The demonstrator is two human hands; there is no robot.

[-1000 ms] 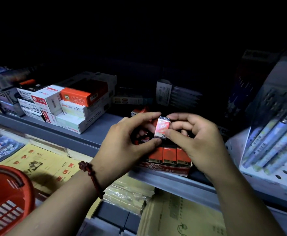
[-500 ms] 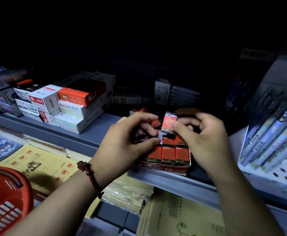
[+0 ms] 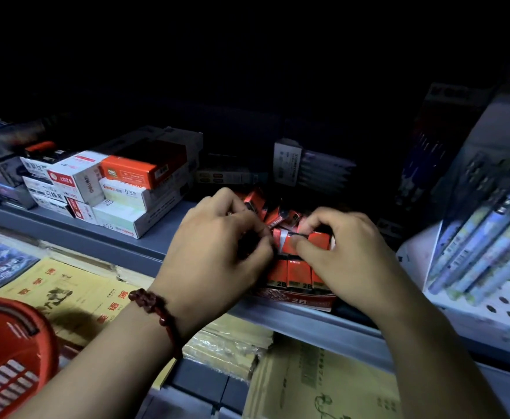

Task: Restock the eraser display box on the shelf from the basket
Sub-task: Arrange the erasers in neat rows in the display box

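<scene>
1. Two hands meet over the display box (image 3: 302, 301) in the head view, the only view. The box sits at the front edge of the shelf (image 3: 96, 237), right of its middle, with "2B" on its front wall.
2. Right hand (image 3: 350, 261): thumb and curled fingers pinch one red-wrapped eraser (image 3: 318, 240). It is held low over the box, just behind the front row of erasers (image 3: 296, 273).
3. Left hand (image 3: 214, 252): fingers curled, tips against the left end of that eraser. Cannot tell whether it grips anything. Bead bracelet (image 3: 157, 309) on the wrist.
4. Front row of erasers stands upright and packed against the box's front wall. Loose erasers (image 3: 281, 214) lie tilted and jumbled at the back of the box.
5. Basket (image 3: 12, 358): red, at the bottom left corner of the frame, below the shelf's front edge and well apart from both hands. Contents not visible.
6. Stacked cartons (image 3: 127, 189) take the shelf's left part.
7. Pen packs (image 3: 489, 237) lean at its right end.
8. Yellow booklets (image 3: 66, 291) lie on the level below.
</scene>
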